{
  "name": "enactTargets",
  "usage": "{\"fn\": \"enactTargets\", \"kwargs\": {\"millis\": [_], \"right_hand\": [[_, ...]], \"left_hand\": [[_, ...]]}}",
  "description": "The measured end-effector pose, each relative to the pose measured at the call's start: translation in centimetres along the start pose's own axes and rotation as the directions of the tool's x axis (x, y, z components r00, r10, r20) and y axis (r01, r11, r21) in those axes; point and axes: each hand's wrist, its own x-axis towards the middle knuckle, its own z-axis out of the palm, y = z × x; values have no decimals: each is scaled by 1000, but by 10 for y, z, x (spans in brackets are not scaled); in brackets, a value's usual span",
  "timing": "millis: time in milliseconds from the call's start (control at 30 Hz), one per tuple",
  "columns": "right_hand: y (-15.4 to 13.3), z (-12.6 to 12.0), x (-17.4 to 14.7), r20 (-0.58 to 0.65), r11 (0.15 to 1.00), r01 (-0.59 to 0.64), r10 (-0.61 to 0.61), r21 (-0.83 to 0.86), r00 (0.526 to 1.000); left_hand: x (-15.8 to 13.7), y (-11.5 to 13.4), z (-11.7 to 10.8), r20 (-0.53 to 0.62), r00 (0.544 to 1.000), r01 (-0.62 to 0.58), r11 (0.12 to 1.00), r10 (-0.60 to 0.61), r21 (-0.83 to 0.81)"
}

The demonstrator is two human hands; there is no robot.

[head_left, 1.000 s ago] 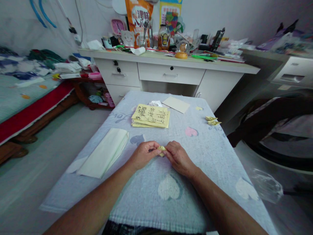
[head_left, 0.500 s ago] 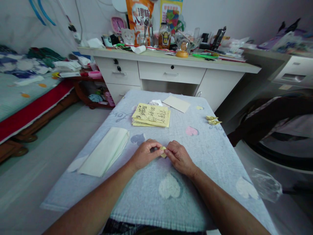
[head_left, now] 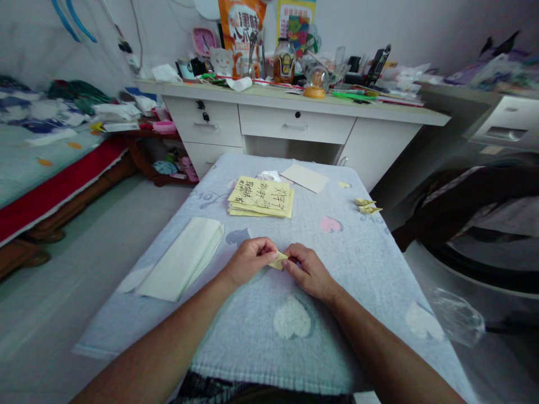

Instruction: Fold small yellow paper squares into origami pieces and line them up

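Between my hands is a small folded piece of yellow paper (head_left: 278,261), partly hidden by the fingers. My left hand (head_left: 251,261) pinches its left side between thumb and fingers. On its right side, my right hand (head_left: 309,270) grips the paper with thumb and forefinger. Beyond my hands lies a stack of yellow paper sheets (head_left: 261,197) with dark handwriting on top. Two small folded yellow paper pieces (head_left: 369,209) with pointed ends rest near the right edge of the table.
A heart-patterned cloth (head_left: 362,292) covers the table. Folded pale paper (head_left: 183,261) lies to the left, and a beige card (head_left: 304,177) with crumpled white tissue (head_left: 268,175) toward the back. Behind stands a cluttered white desk (head_left: 297,112); a washing machine (head_left: 505,126) is at right.
The yellow paper has turned between my fingers and shows a wider, flatter face now. My left fingers have shifted slightly on it; both hands still hold it.
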Motion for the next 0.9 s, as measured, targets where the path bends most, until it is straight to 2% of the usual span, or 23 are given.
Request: {"fn": "enactTargets", "kwargs": {"millis": [367, 500, 633, 733, 900], "right_hand": [[1, 4, 1, -41, 998, -63, 63, 6, 997], [0, 7, 3, -45, 988, -122, 127, 91, 991], [-1, 11, 4, -63, 984, -159, 165, 81, 984], [0, 13, 4, -77, 981, -183, 188, 66, 979], [0, 11, 4, -75, 983, -169, 175, 76, 982]], "left_hand": [[-1, 3, 4, 14, 999, 49, 998, -48, -47], [-1, 5, 6, -21, 998, 60, 987, -64, -146], [-1, 7, 7, -37, 996, 71, 963, -83, -260], [0, 6, 7, -48, 995, 73, 970, -87, -232], [1, 3, 6, -67, 998, 10, 994, -17, -107]]}}
